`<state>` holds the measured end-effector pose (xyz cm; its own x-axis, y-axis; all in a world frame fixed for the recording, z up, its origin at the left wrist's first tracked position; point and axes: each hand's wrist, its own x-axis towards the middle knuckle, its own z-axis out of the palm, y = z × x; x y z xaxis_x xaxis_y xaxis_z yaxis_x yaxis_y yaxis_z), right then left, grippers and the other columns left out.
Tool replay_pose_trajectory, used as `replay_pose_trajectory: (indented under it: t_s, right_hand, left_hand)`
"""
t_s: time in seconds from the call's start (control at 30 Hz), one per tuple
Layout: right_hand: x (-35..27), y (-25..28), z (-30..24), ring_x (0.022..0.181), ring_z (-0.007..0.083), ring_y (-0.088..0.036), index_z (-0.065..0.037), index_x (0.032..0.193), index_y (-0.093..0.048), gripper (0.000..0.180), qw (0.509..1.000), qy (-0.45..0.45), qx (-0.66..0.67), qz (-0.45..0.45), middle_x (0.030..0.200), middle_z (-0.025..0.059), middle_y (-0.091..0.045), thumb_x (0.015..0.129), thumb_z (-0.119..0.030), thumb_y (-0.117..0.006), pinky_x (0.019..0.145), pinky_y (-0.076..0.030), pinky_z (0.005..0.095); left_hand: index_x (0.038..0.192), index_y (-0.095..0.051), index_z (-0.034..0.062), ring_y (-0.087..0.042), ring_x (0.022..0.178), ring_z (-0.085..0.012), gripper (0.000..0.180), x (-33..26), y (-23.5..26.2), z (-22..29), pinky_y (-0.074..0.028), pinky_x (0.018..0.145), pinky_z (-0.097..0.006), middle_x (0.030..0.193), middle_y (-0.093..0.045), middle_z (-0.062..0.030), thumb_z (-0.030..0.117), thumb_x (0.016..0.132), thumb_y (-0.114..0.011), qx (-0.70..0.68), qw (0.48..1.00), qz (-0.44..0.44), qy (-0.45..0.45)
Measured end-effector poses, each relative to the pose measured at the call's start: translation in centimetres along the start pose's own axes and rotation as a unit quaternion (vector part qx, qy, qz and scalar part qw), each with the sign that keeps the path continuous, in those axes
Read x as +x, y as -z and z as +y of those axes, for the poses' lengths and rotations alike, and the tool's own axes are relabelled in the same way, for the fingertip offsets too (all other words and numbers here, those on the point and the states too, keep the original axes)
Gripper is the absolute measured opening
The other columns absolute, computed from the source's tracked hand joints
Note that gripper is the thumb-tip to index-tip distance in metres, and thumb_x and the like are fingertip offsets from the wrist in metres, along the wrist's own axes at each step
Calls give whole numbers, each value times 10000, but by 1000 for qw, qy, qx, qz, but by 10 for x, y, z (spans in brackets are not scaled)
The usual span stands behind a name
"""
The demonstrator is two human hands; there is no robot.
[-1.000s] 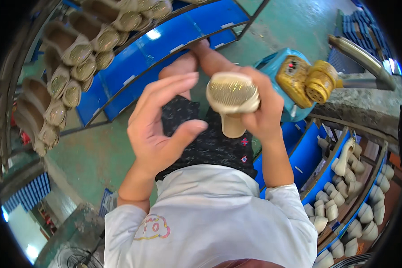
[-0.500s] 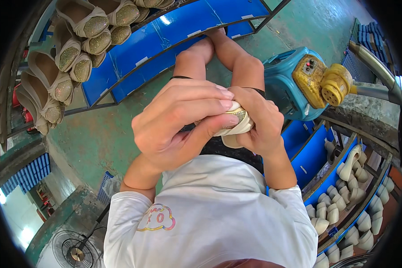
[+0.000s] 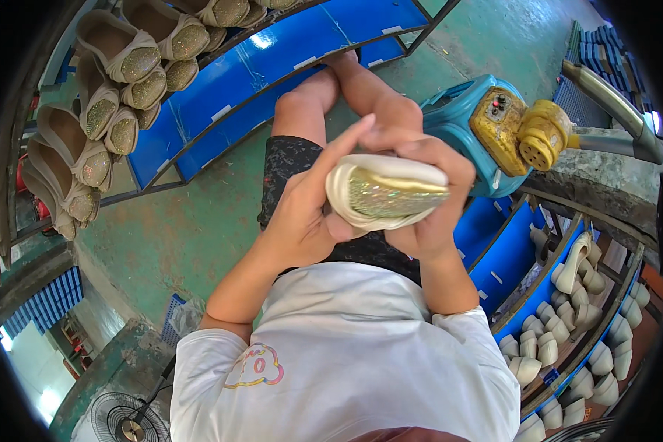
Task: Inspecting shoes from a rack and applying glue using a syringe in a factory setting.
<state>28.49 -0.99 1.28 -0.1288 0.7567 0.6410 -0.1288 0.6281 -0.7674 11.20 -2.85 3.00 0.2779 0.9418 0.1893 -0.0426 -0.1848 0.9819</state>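
Both hands hold a cream shoe [image 3: 394,199] in front of my lap, its rounded gold-glitter toe tilted up into view. My left hand [image 3: 306,202] grips it from the left, with the thumb low against its edge and the forefinger reaching up past the far side. On the right, my right hand [image 3: 438,202] wraps its fingers round the shoe's side. Pale folded material borders the glitter panel, and a white sole edge shows along the far side. The palms and the rest of the shoe hide much of the fingers.
Matching glitter-toed shoes [image 3: 96,158] stand on a rack at the far left, beside blue shelves [image 3: 228,96]. To the right are a blue stool [image 3: 449,110], a yellow machine head [image 3: 501,121] on a metal arm, and a rack of pale shoe parts [image 3: 560,324]. A fan [image 3: 129,420] stands lower left.
The shoe has turned so its glitter toe now shows broadly. My left hand has shifted from pinching over its top to holding its left side. The view has moved slightly.
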Motion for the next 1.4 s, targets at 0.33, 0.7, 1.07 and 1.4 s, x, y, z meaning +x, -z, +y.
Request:
replay_pose_trajectory:
  t_s: [0.33, 0.7, 1.07, 1.4]
  right_hand:
    - [18, 31, -25, 1083, 304, -695, 57, 1206, -635, 628, 995, -98, 19, -18, 1178, 205, -668, 877, -434, -847, 990, -551, 428]
    - [23, 28, -35, 1018, 304, -728, 60, 1121, -658, 430, 988, -5, -154, -28, 1121, 206, -686, 913, -275, -829, 893, -592, 383]
    - [29, 25, -42, 1045, 296, -727, 73, 1119, -685, 460, 991, -81, -100, -46, 1130, 226, -717, 838, -227, -892, 905, -585, 364]
    - [27, 20, -41, 981, 273, -739, 70, 1019, -725, 286, 984, -14, -172, -48, 1031, 190, -755, 812, -65, -869, 850, -577, 329]
  left_hand:
    - [1220, -641, -3, -748, 899, -261, 913, 1, 16, -4, -583, 784, -338, 995, -734, -118, 772, 740, -694, 212, 972, 58, -82]
    - [1163, -645, 17, -716, 819, -304, 861, -5, 19, 8, -557, 713, -367, 931, -708, -115, 731, 694, -749, 273, 959, 35, -73]
    - [1133, -672, 53, -677, 755, -304, 802, 1, 29, 25, -526, 665, -386, 896, -692, -92, 669, 638, -808, 445, 883, 59, -141]
    - [1115, -667, 16, -715, 813, -312, 804, -5, 27, 42, -548, 707, -368, 930, -718, -129, 696, 694, -754, 494, 866, 19, -80]
